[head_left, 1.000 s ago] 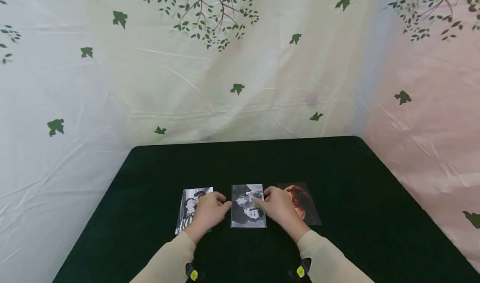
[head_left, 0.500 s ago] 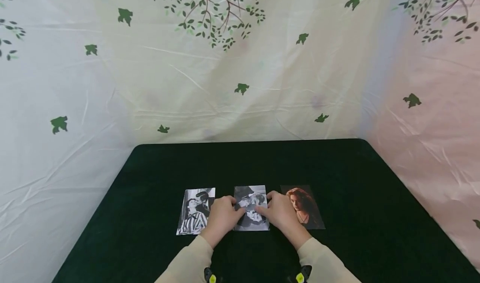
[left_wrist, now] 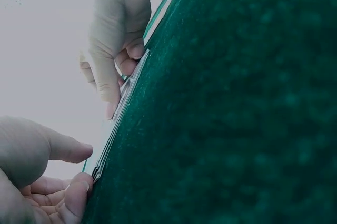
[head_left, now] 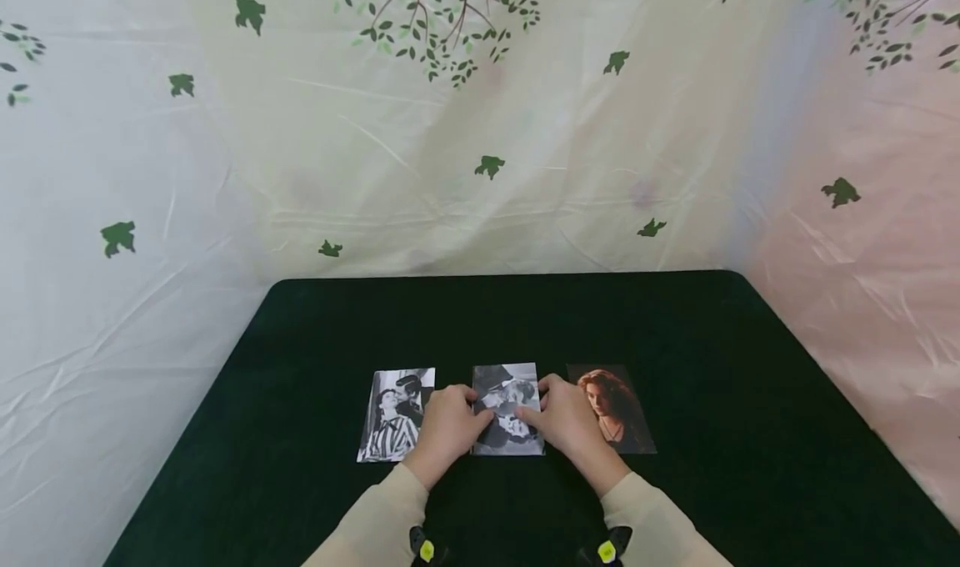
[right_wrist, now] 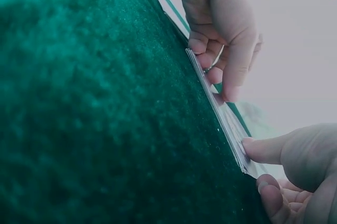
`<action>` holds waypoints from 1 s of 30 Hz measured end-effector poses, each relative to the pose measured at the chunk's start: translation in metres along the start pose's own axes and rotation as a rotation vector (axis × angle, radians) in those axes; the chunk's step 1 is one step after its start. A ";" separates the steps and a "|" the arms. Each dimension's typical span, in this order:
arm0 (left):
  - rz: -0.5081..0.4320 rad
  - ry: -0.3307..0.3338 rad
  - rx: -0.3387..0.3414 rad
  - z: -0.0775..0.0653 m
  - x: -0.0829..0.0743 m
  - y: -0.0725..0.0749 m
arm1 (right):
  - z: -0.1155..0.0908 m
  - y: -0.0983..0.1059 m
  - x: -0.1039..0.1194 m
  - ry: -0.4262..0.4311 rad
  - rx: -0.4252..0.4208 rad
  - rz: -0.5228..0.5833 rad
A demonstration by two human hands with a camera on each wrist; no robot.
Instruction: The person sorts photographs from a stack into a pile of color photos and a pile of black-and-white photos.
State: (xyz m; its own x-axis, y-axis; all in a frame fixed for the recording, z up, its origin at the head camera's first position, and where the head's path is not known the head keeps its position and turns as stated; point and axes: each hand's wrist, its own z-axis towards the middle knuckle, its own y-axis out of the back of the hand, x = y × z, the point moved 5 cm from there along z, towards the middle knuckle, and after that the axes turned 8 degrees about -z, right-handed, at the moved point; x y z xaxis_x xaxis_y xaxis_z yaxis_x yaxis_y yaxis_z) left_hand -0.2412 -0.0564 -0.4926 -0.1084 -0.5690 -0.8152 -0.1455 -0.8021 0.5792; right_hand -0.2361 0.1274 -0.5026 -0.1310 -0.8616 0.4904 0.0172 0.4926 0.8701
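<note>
In the head view a stack of photo cards (head_left: 506, 378) lies on the dark green table, its top card a black-and-white picture. My left hand (head_left: 447, 425) holds the stack's left edge, thumb over the top card and fingers along the side. At the opposite edge my right hand (head_left: 572, 421) grips in the same way, its thumb resting on the picture. Both wrist views show the stack's several layers edge-on, low on the cloth. The undersides of the fingers are partly hidden in the head view.
A black-and-white photo card (head_left: 392, 425) lies to the left of the stack. To the right is a dark photo card (head_left: 628, 421) of a red-haired person, partly behind my right hand. The green table (head_left: 495, 317) ends at a leaf-printed curtain (head_left: 375, 192).
My left hand has moved right, off the left photo card, to the stack's left edge. My right hand stays at the right edge. The head view has shifted slightly.
</note>
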 end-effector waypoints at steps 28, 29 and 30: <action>-0.004 -0.017 -0.041 0.004 -0.001 0.008 | 0.006 0.012 -0.005 -0.073 -0.076 0.454; -0.014 -0.025 -0.049 0.004 -0.001 0.009 | 0.006 0.012 -0.005 -0.081 -0.072 0.474; -0.020 -0.033 -0.059 0.004 -0.001 0.010 | 0.006 0.012 -0.004 -0.088 -0.069 0.493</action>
State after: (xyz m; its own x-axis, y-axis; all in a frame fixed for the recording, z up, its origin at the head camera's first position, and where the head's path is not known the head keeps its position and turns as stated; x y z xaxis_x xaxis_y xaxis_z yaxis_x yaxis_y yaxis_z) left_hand -0.2465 -0.0627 -0.4858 -0.1389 -0.5475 -0.8252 -0.0896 -0.8229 0.5610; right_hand -0.2412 0.1377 -0.4949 -0.1737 -0.5131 0.8406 0.1636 0.8267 0.5384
